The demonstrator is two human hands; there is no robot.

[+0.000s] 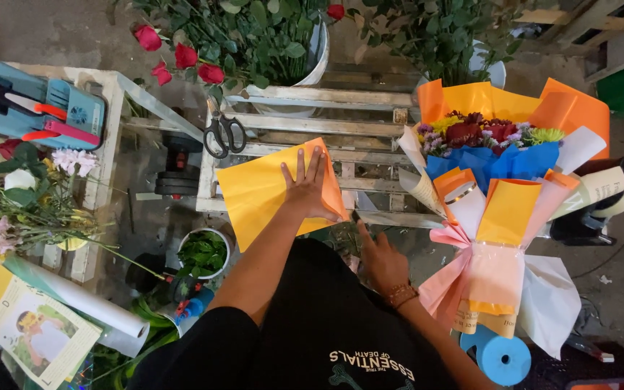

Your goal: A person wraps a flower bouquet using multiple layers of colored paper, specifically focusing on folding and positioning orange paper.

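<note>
orange paper sheet (pixel 261 191) lies flat on the white slatted wooden desk (pixel 326 123), near the middle of the view, with one corner hanging over the front edge.

at the far left a blue tool caddy (pixel 30 105) sits on a second white desk (pixel 102 137), and below it loose cut flowers (pixel 23 198) lie in a heap beside a roll of white paper (pixel 88 303) and a printed leaflet (pixel 34 332). a small white pot of green leaves (pixel 204 253) stands on the floor in front of the slats. black-handled scissors (pixel 222 130) rest on the slatted desk just above the sheet's upper left corner, and a bucket of red roses (pixel 254 43) stands behind them.

left hand (pixel 308 188) is open, fingers spread, pressed palm down on the right part of the orange sheet. right hand (pixel 380 260) sits lower, near the person's body, loosely open and holding nothing, close to the front edge of the desk.

to the right, a finished bouquet (pixel 496 166) wrapped in orange, blue and pink paper lies just beside the right hand, its blooms pointing away. a blue ribbon spool (pixel 503 357) lies under its stem end.
</note>
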